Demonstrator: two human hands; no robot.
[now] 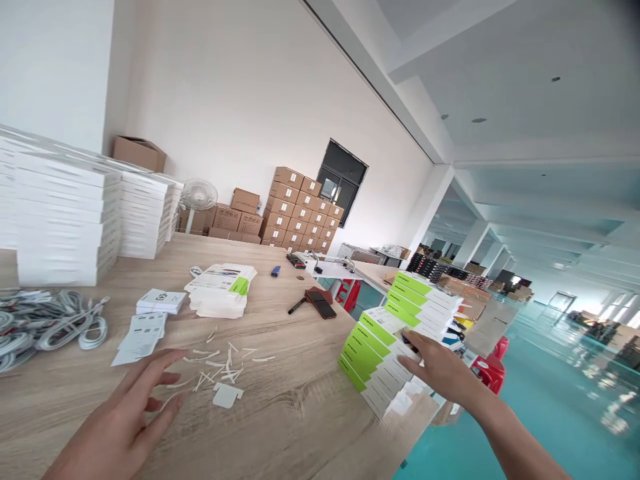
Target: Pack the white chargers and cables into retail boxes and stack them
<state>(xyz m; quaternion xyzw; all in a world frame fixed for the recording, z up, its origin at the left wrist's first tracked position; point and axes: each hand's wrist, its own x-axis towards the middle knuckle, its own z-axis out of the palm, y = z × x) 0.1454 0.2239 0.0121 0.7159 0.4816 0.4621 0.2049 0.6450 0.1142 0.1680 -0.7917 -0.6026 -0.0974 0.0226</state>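
My left hand (133, 410) hovers over the wooden table at the lower left, thumb and fingers apart. Beside its fingertips lie scattered thin white strips (229, 360) and a small white notched piece (227, 395). On the right, my right hand (435, 363) is on top of the front stack of green-and-white boxes (370, 350). A small dark object (411, 344) shows between its thumb and fingers, mostly covered, so its kind is unclear. Behind the front stack rises a taller stack of the same boxes (417, 300).
Coiled grey cables (55, 327), printed cards (160, 301) and a pile of flat white-green sleeves (223, 290) lie at left. Stacks of white boxes (63, 220) stand behind. A phone (321, 304), black marker (297, 306) and blue object (275, 271) lie mid-table. Red stools (490, 370) stand right.
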